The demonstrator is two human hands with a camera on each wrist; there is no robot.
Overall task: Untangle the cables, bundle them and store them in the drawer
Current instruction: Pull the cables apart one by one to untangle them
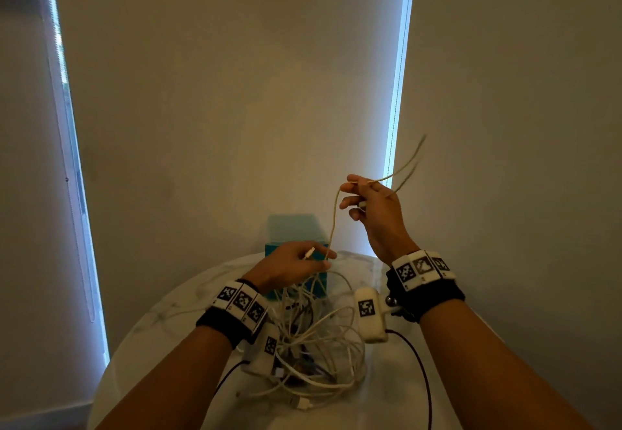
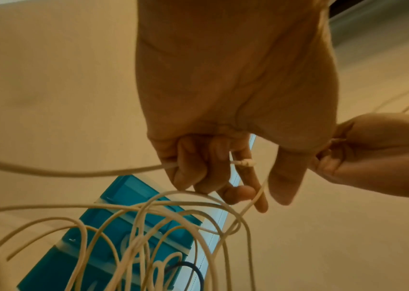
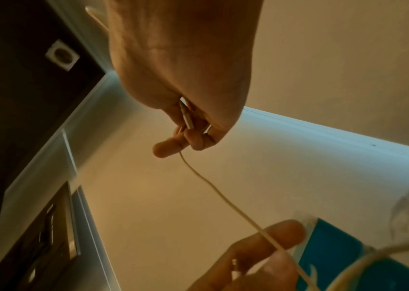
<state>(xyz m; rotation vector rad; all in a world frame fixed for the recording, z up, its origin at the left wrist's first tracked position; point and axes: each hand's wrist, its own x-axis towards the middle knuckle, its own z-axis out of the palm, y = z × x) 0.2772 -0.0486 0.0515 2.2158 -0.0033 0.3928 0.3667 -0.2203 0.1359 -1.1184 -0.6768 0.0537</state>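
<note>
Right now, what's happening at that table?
A person is pulling one thin white cable out of a tangled pile of cables on a round white table. The right hand holds it raised, with a plug tucked in its grip. The left hand pinches the same cable lower down, just above the pile, and also holds another plug end. A teal drawer box stands behind the pile. Nothing looks bundled yet.

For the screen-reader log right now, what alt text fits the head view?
Two hands draw a thin white cable up from a tangled cable pile on a round white table: the right hand raised, the left hand lower. A teal drawer box stands behind the pile.
</note>
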